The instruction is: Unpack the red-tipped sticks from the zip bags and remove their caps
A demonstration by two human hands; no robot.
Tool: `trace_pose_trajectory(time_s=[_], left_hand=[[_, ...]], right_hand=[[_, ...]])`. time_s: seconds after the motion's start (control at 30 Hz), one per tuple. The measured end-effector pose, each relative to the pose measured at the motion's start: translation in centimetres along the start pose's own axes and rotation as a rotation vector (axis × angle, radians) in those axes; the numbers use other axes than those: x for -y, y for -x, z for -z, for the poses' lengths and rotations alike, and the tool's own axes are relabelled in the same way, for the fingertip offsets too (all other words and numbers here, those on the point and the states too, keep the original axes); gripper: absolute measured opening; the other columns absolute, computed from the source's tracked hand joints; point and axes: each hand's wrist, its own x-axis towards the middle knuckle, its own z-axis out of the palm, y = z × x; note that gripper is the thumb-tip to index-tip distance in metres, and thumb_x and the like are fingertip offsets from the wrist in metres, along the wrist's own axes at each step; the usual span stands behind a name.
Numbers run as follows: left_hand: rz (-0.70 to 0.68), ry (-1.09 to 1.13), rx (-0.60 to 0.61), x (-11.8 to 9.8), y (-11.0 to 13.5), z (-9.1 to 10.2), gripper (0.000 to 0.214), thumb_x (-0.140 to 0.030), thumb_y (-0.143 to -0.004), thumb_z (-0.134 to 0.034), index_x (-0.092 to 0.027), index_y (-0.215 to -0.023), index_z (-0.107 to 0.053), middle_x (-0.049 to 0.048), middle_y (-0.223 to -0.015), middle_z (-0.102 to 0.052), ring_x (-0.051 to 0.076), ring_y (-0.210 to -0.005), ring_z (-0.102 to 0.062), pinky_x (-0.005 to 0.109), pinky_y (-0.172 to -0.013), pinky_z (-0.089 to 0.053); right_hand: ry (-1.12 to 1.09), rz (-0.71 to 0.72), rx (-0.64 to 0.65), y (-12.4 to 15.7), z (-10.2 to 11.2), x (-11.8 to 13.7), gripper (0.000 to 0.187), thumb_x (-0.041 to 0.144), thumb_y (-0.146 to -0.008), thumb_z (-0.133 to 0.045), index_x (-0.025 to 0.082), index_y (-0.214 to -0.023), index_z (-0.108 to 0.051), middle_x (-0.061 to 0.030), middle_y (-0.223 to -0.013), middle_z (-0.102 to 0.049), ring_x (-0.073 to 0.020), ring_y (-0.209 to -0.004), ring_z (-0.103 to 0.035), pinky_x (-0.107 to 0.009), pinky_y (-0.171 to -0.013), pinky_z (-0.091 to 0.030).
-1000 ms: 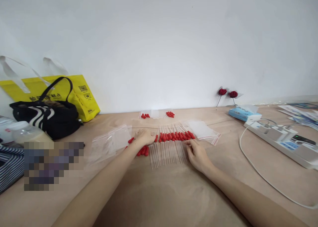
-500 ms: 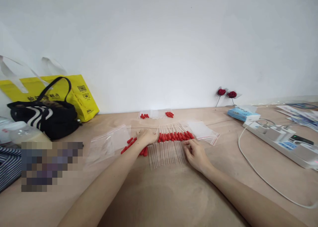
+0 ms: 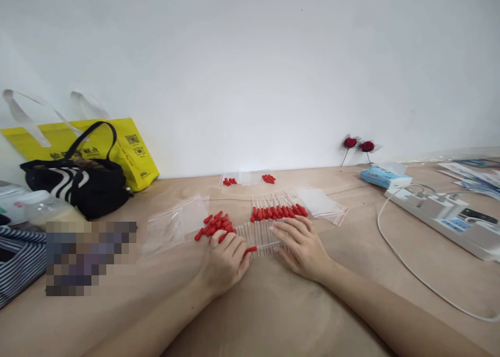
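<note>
My left hand pinches a red rubber dropper bulb with its fingers closed. A thin glass dropper tube runs sideways from this bulb into the fingers of my right hand, which grip its other end. Below both hands lies a row of bare glass tubes, side by side and partly covered by my right fingers. Just beyond that row, droppers with red bulbs fitted are lined up, stems pointing away. Beside my left hand is a pile of loose red bulbs.
Clear zip bags lie at left and more zip bags at right. A filled bag rests by the wall. A power strip with a white cable, a tissue pack, a black bag and a bottle stand around.
My left hand has come back toward me from behind the pile and now holds a red bulb. My right hand has turned over the bare tubes, gripping one that meets the bulb.
</note>
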Motion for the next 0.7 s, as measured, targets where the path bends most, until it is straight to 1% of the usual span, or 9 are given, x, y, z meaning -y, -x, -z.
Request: trace_pose_trajectory(time_s=[0.07, 0.17, 0.23, 0.3, 0.4, 0.43, 0.6, 0.7], left_hand=[[-0.024, 0.029, -0.048, -0.4, 0.2, -0.2, 0.017, -0.02, -0.08, -0.045, -0.017, -0.068, -0.057, 0.0015, -0.07, -0.063, 0.015, -0.068, -0.053, 0.036, -0.081, -0.032], [-0.044, 0.048, -0.111, -0.7, 0.2, -0.3, 0.014, -0.02, -0.08, -0.048, -0.017, -0.072, -0.059, 0.0008, -0.071, -0.065, 0.015, -0.069, -0.055, 0.036, -0.081, -0.033], [-0.036, 0.063, -0.131, -0.8, 0.3, -0.3, 0.012, -0.02, -0.08, -0.049, -0.017, -0.074, -0.06, 0.0006, -0.073, -0.066, 0.016, -0.072, -0.056, 0.037, -0.082, -0.033], [-0.026, 0.086, -0.127, -0.8, 0.4, -0.3, 0.013, -0.022, -0.081, -0.049, -0.017, -0.081, -0.061, 0.001, -0.079, -0.068, 0.017, -0.078, -0.058, 0.039, -0.086, -0.032], [-0.032, 0.114, -0.112, -0.9, 0.4, -0.6, 0.02, -0.027, -0.085, -0.046, -0.019, -0.096, -0.061, 0.0023, -0.098, -0.067, 0.019, -0.093, -0.058, 0.044, -0.096, -0.025], [-0.033, 0.119, -0.113, -0.9, 0.4, -0.7, 0.021, -0.026, -0.086, -0.045, -0.019, -0.099, -0.06, 0.0022, -0.101, -0.067, 0.019, -0.096, -0.057, 0.044, -0.098, -0.023], [-0.026, 0.163, -0.145, -1.0, 0.2, -1.4, 0.021, -0.018, -0.088, -0.042, -0.017, -0.092, -0.062, 0.001, -0.095, -0.069, 0.017, -0.099, -0.058, 0.045, -0.106, -0.015], [-0.026, 0.173, -0.141, -1.0, 0.1, -1.5, 0.021, -0.017, -0.088, -0.042, -0.016, -0.089, -0.063, 0.0019, -0.095, -0.069, 0.016, -0.1, -0.058, 0.045, -0.107, -0.013]], right_hand=[[0.01, 0.054, 0.002, -0.2, -0.2, 0.5, 0.029, 0.029, -0.082, -0.052, 0.022, -0.109, -0.055, -0.0031, -0.102, -0.064, -0.0191, -0.102, -0.051, -0.044, -0.099, -0.026], [0.033, 0.106, -0.048, -0.2, -0.7, 0.7, 0.023, 0.027, -0.081, -0.054, 0.022, -0.104, -0.058, 0.0005, -0.088, -0.068, -0.0173, -0.096, -0.055, -0.045, -0.102, -0.02], [0.042, 0.137, -0.068, -0.2, -1.0, 0.7, 0.02, 0.024, -0.082, -0.054, 0.023, -0.101, -0.059, 0.0026, -0.08, -0.069, -0.0163, -0.093, -0.056, -0.045, -0.103, -0.018], [0.036, 0.155, -0.075, 0.0, -1.3, 0.6, 0.018, 0.021, -0.082, -0.053, 0.023, -0.098, -0.06, 0.0036, -0.074, -0.068, -0.0156, -0.09, -0.057, -0.045, -0.103, -0.017], [0.026, 0.157, -0.093, 0.2, -1.6, 0.6, 0.016, 0.02, -0.082, -0.053, 0.021, -0.096, -0.061, 0.0029, -0.074, -0.069, -0.0161, -0.091, -0.058, -0.045, -0.103, -0.018], [0.025, 0.16, -0.097, 0.2, -1.6, 0.7, 0.016, 0.02, -0.082, -0.052, 0.021, -0.096, -0.061, 0.0026, -0.075, -0.069, -0.0163, -0.092, -0.058, -0.045, -0.104, -0.018], [0.02, 0.163, -0.097, -0.2, -1.6, 1.1, 0.018, 0.021, -0.082, -0.052, 0.021, -0.099, -0.06, 0.0021, -0.082, -0.069, -0.0151, -0.094, -0.058, -0.044, -0.106, -0.016], [0.012, 0.156, -0.113, -0.5, -1.9, 1.5, 0.017, 0.022, -0.083, -0.051, 0.02, -0.097, -0.06, 0.0014, -0.079, -0.069, -0.0144, -0.093, -0.058, -0.044, -0.106, -0.015]])
